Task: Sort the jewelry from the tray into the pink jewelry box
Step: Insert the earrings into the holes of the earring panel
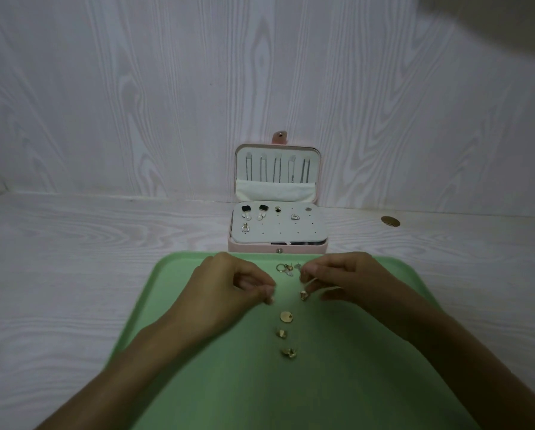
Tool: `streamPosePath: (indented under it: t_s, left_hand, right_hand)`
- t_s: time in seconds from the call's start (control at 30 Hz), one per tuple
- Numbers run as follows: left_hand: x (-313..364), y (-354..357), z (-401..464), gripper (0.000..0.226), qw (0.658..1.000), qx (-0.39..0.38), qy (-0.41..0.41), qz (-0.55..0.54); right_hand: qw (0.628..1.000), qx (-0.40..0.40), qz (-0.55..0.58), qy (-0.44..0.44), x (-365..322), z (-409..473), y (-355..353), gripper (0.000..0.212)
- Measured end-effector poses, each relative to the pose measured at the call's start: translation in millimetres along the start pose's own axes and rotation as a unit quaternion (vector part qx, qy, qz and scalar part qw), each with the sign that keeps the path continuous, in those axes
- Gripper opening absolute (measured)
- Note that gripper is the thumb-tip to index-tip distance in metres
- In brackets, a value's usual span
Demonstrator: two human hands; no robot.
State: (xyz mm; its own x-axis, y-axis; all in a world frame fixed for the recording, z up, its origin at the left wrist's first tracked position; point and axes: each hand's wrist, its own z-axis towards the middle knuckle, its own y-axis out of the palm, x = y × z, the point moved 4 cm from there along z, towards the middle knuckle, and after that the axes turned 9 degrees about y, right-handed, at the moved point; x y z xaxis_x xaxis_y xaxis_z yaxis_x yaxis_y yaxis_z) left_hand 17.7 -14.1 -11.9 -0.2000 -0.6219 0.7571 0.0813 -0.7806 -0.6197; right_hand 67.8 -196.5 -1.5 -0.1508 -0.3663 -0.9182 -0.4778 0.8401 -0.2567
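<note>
Two hands over a green tray on a pale wood-grain desk

The desk [74,274] meets a wall of the same white wood pattern; the pink jewelry box [277,225] stands open against it, earrings pinned on its grey pad. On the tray [173,305] lie several gold pieces [286,316]. The left hand [229,287] has its fingertips pinched together; the right hand [343,279] curls its fingers, perhaps on something small, I cannot tell. No readable writing.

Single head view, looking forward and down, close over green tray [173,274], open pink jewelry box [278,248] beyond, white woodgrain wall [136,88] behind
</note>
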Motion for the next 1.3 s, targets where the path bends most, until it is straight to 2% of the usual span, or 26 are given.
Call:
streamPosePath:
  t_s: [0.1,0.17,0.3,0.43,0.5,0.6,0.7,0.8,0.97,1.03,1.1,1.13,1.2,1.3]
  left_hand:
    - [-1.5,1.4,0.1,0.013,0.997,-0.008,-0.023,-0.069]
    - [-1.6,2.3,0.6,0.015,0.996,-0.011,-0.026,-0.089]
    - [2.1,3.6,1.3,0.015,0.992,-0.011,-0.026,-0.123]
    - [10.7,2.5,-0.4,0.014,0.989,-0.01,-0.011,-0.144]
    - [17.3,-3.6,-1.2,0.009,0.991,0.003,0.021,-0.129]
    - [23.5,-7.4,-5.8,0.005,0.998,-0.016,0.05,-0.03]
    - [28.1,-0.8,-12.0,0.02,0.992,-0.047,0.044,0.113]
    - [31.0,6.8,-13.4,0.022,0.98,-0.05,0.052,0.187]
    - [23.6,10.9,-11.4,0.012,0.978,-0.055,0.046,0.196]
    - [17.1,9.6,-9.7,0.007,0.988,-0.037,0.027,0.147]
    - [13.5,6.3,-7.3,0.005,1.0,-0.009,-0.022,-0.013]
    - [13.6,5.5,-7.0,0.007,0.991,-0.001,-0.058,-0.121]
    - [15.2,5.7,-7.2,0.01,0.951,-0.007,-0.141,-0.276]
    - [16.5,6.7,-7.1,0.011,0.887,-0.02,-0.216,-0.408]
  right_hand:
    - [0.98,-0.073,0.177,0.053,-4.1,-5.0,3.6,0.023]
    - [0.964,-0.102,0.235,0.076,-6.2,-8.8,4.9,0.025]
    - [0.954,-0.128,0.25,0.107,-6.8,-12.8,8.2,0.02]
    - [0.961,-0.13,0.229,0.08,-7.5,-12.2,9.8,0.026]
    - [0.973,-0.099,0.199,0.058,-7.6,-10.2,7.5,0.027]
    - [0.996,-0.022,0.088,0.023,-5.8,-8.2,1.3,0.023]
    - [0.996,0.038,-0.075,-0.013,-4.4,-7.4,-3.7,0.013]
    - [0.976,0.039,-0.214,-0.015,-0.2,-5.7,-1.7,0.005]
    - [0.958,0.03,-0.284,-0.028,2.5,-4.0,2.2,0.011]
    - [0.962,0.021,-0.271,-0.024,2.1,-4.7,1.4,0.009]
    - [0.973,0.008,-0.228,-0.011,1.1,-6.1,-0.4,0.005]
    - [0.98,0.002,-0.198,-0.001,0.7,-6.8,-1.5,0.006]
    - [0.992,-0.017,-0.123,0.024,-0.4,-8.1,-2.9,0.009]
    - [0.995,-0.071,0.028,0.066,-3.4,-11.1,0.4,0.02]
